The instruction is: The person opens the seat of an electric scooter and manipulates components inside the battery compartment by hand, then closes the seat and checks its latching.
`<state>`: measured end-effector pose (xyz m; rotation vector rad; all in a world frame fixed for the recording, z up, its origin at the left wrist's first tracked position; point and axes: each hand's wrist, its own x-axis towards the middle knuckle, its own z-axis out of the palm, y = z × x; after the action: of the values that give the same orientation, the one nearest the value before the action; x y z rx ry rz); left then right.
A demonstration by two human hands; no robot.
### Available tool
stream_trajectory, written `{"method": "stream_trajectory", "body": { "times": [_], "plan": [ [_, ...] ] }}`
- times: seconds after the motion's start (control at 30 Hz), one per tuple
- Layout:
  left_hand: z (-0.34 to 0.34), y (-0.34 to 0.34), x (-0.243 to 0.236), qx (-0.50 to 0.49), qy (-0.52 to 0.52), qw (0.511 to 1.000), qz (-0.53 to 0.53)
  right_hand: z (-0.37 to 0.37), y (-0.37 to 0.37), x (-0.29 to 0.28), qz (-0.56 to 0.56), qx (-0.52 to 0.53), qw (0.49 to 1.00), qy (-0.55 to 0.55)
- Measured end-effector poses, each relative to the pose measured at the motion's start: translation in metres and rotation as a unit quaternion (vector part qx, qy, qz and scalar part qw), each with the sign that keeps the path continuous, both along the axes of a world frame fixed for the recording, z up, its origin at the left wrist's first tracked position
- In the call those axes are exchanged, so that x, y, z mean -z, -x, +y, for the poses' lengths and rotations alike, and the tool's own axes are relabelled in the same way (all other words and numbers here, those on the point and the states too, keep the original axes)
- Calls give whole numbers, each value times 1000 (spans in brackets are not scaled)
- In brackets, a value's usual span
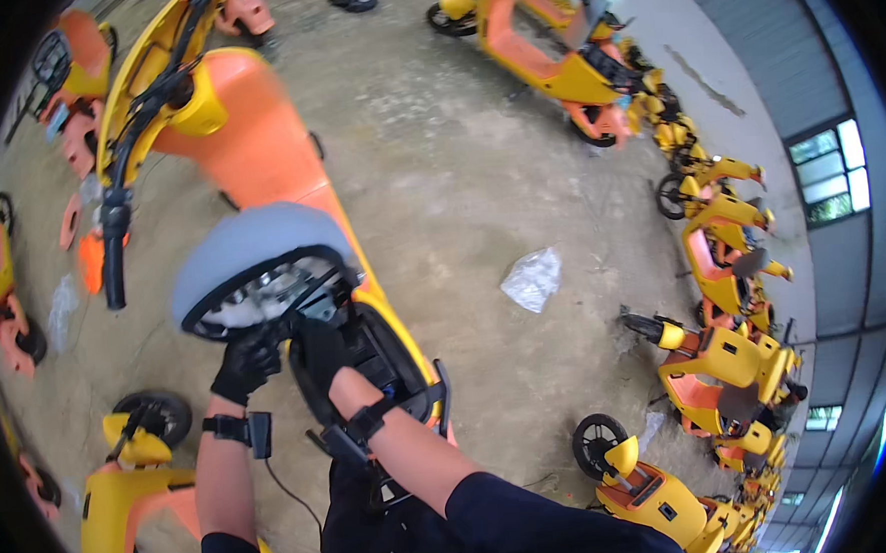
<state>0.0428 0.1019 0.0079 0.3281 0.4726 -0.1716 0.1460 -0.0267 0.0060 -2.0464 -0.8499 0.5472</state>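
Below me stands a yellow and orange electric scooter [255, 136], its grey seat [261, 241] tipped up with the underside toward me. Beneath the seat lies an uncovered black compartment [372, 355] with dark parts in it. My left hand [247, 365], in a black glove, is closed just below the seat's lower edge; what its fingers hold is hidden. My right hand [319, 351], gloved as well, reaches to the seat's hinge bracket [319, 301] at the compartment's left side. Its fingers are out of sight. Each wrist wears a black strap.
The scooter's handlebar [114, 214] juts out at the upper left. A clear plastic bag [533, 279] lies on the concrete floor [489, 394] to the right. Another yellow scooter [140, 508] stands close at lower left, and several more line the right wall.
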Motion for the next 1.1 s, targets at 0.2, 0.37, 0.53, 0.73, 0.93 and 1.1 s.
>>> {"method": "stream_trajectory", "body": {
  "times": [0.2, 0.37, 0.53, 0.73, 0.93, 1.1],
  "plan": [
    [1, -22, -7, -8, 35, 993, -111, 25, -23, 6, 336, 1, 928, -160],
    [-5, -35, -5, -62, -64, 996, 24, 9, -22, -18, 605, 57, 755, -248],
    [-20, -42, -16, -82, -68, 992, 68, -3, -22, -40, 369, 11, 882, -293],
    [-22, -35, -18, -155, -324, 933, 34, -2, -16, -47, 245, 1, 958, -151],
    [-28, -31, -27, -125, -56, 990, -45, -1, -29, -35, -71, -50, 996, -28],
    [-22, -27, -32, -68, -39, 994, -74, 5, -20, -38, -36, -48, 989, -132]
  ]
}}
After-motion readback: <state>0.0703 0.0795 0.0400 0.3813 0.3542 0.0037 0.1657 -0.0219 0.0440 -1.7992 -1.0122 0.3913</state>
